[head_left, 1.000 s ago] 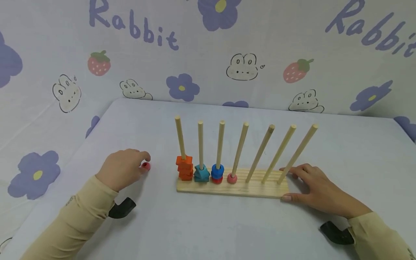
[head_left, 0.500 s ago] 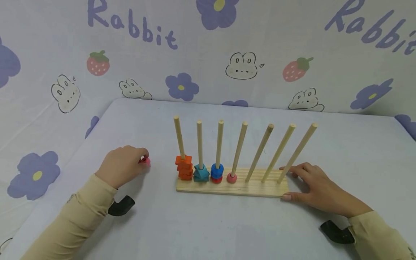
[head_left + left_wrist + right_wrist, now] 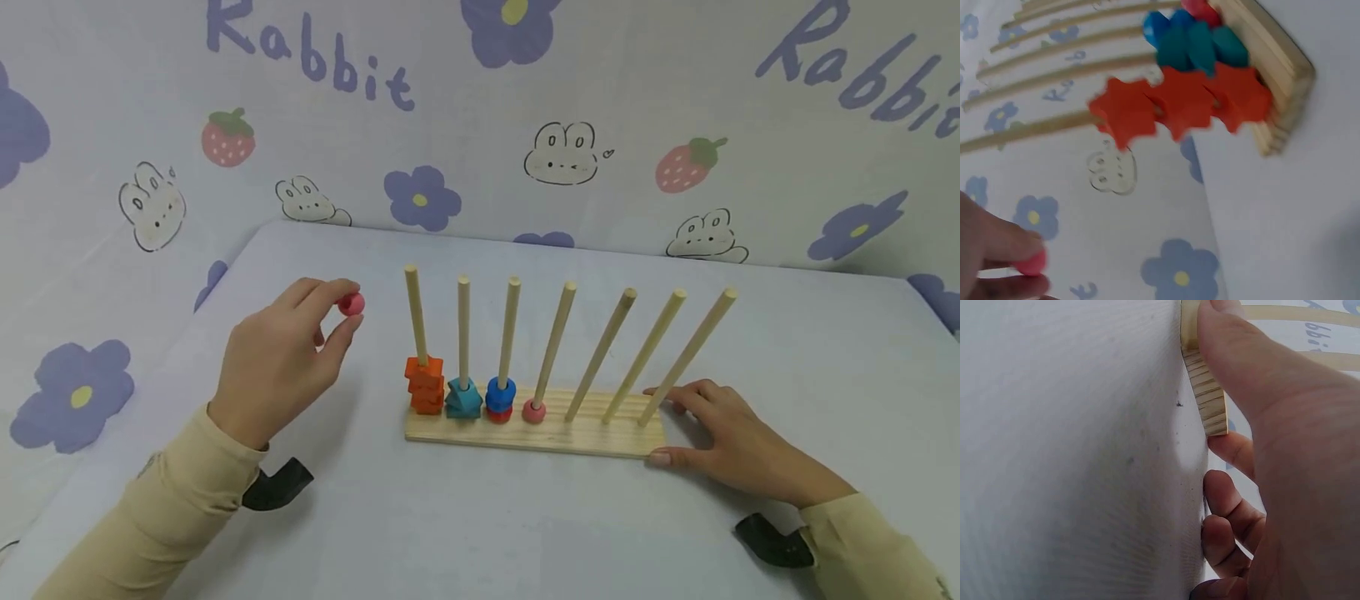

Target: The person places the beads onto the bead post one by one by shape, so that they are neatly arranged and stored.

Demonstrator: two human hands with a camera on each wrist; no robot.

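Observation:
My left hand (image 3: 277, 367) pinches a pink bead (image 3: 352, 304) between thumb and fingers, raised above the table to the left of a wooden peg board (image 3: 600, 442). At the board's right end, my right hand (image 3: 738, 446) grips it, thumb on the front edge and index finger at the back edge, as the right wrist view also shows. Orange star beads (image 3: 1182, 103) are stacked on the leftmost peg. Teal beads (image 3: 464, 402) sit on the second peg, blue beads (image 3: 501, 395) over a red bead (image 3: 500, 416) on the third, and another pink bead (image 3: 535, 411) on the fourth.
Three bare pegs (image 3: 660, 354) stand at the right part of the board. The pegs rise tall and lean outward in the head view. A white table (image 3: 480, 525) bears the board, with a printed rabbit-pattern cloth (image 3: 480, 125) behind it.
My left hand has lifted the pink bead from the table, upward and slightly right. The right hand and the peg board have stayed in place.

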